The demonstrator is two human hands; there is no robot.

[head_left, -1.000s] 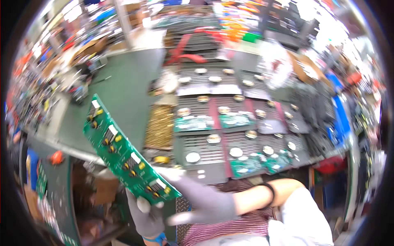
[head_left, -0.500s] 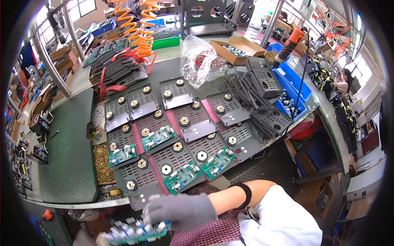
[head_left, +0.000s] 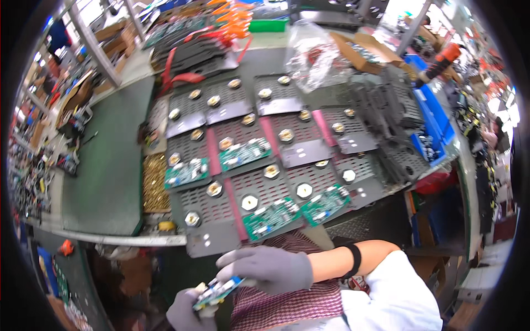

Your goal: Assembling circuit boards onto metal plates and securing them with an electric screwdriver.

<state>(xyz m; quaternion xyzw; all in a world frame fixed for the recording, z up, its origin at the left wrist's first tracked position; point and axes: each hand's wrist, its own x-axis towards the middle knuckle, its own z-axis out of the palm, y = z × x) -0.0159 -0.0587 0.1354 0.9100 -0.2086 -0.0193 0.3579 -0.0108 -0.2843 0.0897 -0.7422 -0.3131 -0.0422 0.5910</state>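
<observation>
Closer together now, our left hand (head_left: 185, 314) and right hand (head_left: 271, 270) curl nearly closed around a circuit board (head_left: 218, 292) beyond the tabletop's (head_left: 105, 182) near edge; holding it seemingly needs steadiness next.

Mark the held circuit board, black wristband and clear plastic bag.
Held circuit board (head_left: 218, 293), head view: its middle.
Black wristband (head_left: 356, 259), head view: the band's outer face.
Clear plastic bag (head_left: 309, 63), head view: its middle.

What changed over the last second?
The green board came down from over the bench, now before the body, in the left hand, the right hand at its other end; less of it shows. The four smaller boards stayed on their plates.
</observation>
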